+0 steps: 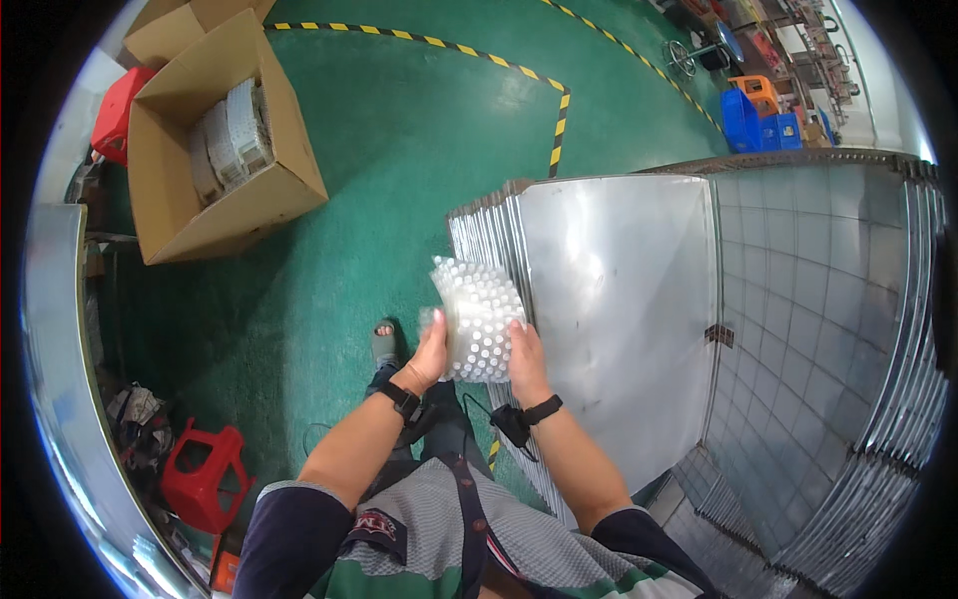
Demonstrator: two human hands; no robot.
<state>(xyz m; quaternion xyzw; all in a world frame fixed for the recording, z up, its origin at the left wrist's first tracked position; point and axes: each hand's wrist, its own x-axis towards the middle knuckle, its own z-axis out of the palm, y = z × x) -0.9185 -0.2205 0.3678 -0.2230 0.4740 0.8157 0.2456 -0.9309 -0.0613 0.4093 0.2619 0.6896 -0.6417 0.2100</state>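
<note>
Between my two hands is a stack of clear plastic sheets dotted with round white spots (482, 317), held upright in front of my body. My left hand (432, 349) presses on its left side, and my right hand (525, 357) grips its right edge. The stack's underside is hidden from me. Just right of it stands a tall pile of metal trays (619, 299); I cannot tell whether the sheets touch its edge. Further off to the left, an open cardboard box (160, 190) holds similar pale stacks (235, 140).
Red plastic stools stand at the lower left (205, 477) and behind the box (118, 115). Wire-grid metal racks (798, 290) rise on the right. Blue bins (743, 122) sit at the far right. Yellow-black tape (439, 42) marks the green floor (399, 130).
</note>
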